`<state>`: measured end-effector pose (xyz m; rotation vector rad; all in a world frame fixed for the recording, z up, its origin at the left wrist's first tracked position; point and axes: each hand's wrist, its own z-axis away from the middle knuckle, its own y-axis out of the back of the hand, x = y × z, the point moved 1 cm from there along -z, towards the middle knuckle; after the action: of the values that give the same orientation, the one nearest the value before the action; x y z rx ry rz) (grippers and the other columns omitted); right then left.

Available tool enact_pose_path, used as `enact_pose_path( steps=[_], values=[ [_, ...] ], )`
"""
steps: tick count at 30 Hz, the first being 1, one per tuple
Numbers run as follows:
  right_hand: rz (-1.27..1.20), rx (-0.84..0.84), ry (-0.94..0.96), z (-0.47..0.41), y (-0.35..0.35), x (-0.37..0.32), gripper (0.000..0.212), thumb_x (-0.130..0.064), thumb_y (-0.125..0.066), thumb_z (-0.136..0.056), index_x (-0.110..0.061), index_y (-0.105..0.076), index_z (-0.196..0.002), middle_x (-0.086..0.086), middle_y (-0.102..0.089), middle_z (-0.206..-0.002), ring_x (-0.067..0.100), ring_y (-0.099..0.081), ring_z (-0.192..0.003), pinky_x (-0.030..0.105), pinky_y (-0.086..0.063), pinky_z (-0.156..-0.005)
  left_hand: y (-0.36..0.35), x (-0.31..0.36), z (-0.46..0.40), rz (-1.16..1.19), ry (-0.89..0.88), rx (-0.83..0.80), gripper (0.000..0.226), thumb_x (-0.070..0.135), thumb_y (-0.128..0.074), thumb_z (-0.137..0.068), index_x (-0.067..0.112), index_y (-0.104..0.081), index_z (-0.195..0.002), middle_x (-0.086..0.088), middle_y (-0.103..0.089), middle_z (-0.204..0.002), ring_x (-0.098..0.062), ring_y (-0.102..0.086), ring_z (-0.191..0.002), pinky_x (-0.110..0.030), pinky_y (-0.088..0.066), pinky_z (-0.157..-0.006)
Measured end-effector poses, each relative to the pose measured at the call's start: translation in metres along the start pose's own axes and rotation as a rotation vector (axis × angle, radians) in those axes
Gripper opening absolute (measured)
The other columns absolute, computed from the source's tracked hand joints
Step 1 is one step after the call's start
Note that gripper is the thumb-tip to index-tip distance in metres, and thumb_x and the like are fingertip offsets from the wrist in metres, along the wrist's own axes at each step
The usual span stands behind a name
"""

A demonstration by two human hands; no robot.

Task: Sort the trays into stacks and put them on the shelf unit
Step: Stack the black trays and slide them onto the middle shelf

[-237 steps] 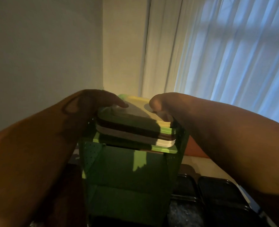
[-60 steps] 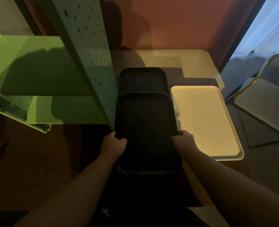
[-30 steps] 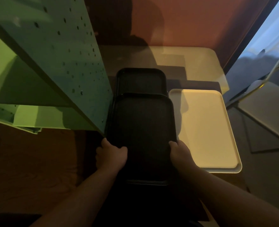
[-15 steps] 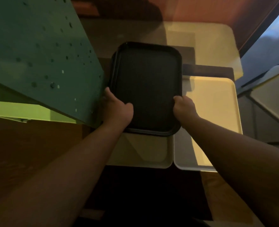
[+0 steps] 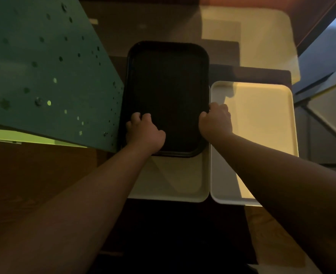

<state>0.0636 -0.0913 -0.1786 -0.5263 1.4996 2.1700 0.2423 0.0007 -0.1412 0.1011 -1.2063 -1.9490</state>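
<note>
A black tray point(image 5: 168, 91) lies in the middle of the view, on the spot where a second black tray lay a moment ago. My left hand point(image 5: 144, 132) grips its near left edge, thumb on top. My right hand point(image 5: 215, 120) grips its right edge. Under its near end a cream tray point(image 5: 175, 178) shows. A second cream tray point(image 5: 260, 123) lies beside it on the right, rims almost touching. The green shelf unit point(image 5: 44, 76), with a perforated side panel, stands just left of the black tray.
A pale table top point(image 5: 262, 40) carries the trays, with a red-brown wall behind it. A chair frame point(image 5: 325, 107) stands at the right. Dark wooden floor point(image 5: 34, 175) lies under the shelf unit on the left.
Both hands slid the near black tray away from me onto the far black tray. That uncovered the cream tray beneath it. Earlier I pressed a mixed stack onto the shelf unit's top.
</note>
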Motion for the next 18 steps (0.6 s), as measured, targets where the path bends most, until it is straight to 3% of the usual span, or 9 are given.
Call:
enact_pose_path(
  steps=[2,6,9,11,14,18],
  values=[
    [0.021,-0.012,-0.016,0.000,0.000,-0.003,0.030,-0.024,-0.051,-0.098,-0.013,-0.050,-0.126,0.002,-0.042,-0.113,0.018,-0.048,-0.100,0.031,-0.043,-0.083,-0.003,-0.003,0.001,-0.016,-0.009,0.005,0.069,0.030,-0.058,-0.092,0.018,-0.027,-0.153,-0.008,-0.008,-0.163,-0.034,-0.016,-0.145,-0.048,-0.036,-0.112],
    [-0.025,-0.066,-0.106,-0.006,-0.001,-0.012,0.026,-0.028,-0.054,-0.098,-0.011,-0.053,-0.117,0.003,-0.052,-0.110,0.018,-0.057,-0.092,0.031,-0.048,-0.076,-0.006,-0.004,0.004,-0.014,-0.011,0.003,0.069,0.027,-0.058,-0.092,0.019,-0.026,-0.153,-0.006,-0.004,-0.164,-0.032,-0.012,-0.148,-0.047,-0.036,-0.113],
    [0.097,-0.158,-0.145,-0.013,0.002,-0.020,0.028,-0.030,-0.053,-0.099,-0.006,-0.061,-0.111,0.007,-0.060,-0.093,0.021,-0.063,-0.084,0.033,-0.053,-0.082,-0.006,-0.003,0.006,-0.007,-0.005,-0.034,0.071,0.026,-0.057,-0.092,0.019,-0.024,-0.154,-0.005,0.000,-0.165,-0.032,-0.009,-0.149,-0.048,-0.034,-0.114],
    [0.113,-0.205,-0.152,-0.013,0.009,-0.026,0.028,-0.022,-0.050,-0.102,-0.001,-0.063,-0.113,0.007,-0.057,-0.086,0.026,-0.065,-0.090,0.035,-0.052,-0.083,-0.004,-0.003,0.006,-0.025,0.000,-0.059,0.072,0.029,-0.057,-0.093,0.019,-0.023,-0.155,-0.006,0.001,-0.165,-0.032,-0.009,-0.149,-0.049,-0.033,-0.115],
    [-0.076,-0.185,-0.225,-0.006,0.015,-0.028,0.038,-0.025,-0.047,-0.102,0.003,-0.058,-0.125,0.013,-0.059,-0.101,0.033,-0.063,-0.107,0.041,-0.051,-0.089,0.001,-0.007,0.006,-0.041,-0.001,-0.090,0.072,0.032,-0.056,-0.093,0.020,-0.023,-0.155,-0.006,-0.002,-0.165,-0.033,-0.012,-0.149,-0.050,-0.031,-0.116],
    [-0.381,-0.120,-0.294,0.016,0.023,-0.027,0.043,-0.035,-0.049,-0.102,-0.008,-0.041,-0.135,0.006,-0.058,-0.103,0.017,-0.060,-0.091,0.037,-0.053,-0.082,0.011,-0.016,0.012,-0.109,0.037,-0.037,0.072,0.037,-0.056,-0.090,0.020,-0.025,-0.153,-0.011,-0.016,-0.161,-0.036,-0.023,-0.144,-0.051,-0.030,-0.115]
  ],
)
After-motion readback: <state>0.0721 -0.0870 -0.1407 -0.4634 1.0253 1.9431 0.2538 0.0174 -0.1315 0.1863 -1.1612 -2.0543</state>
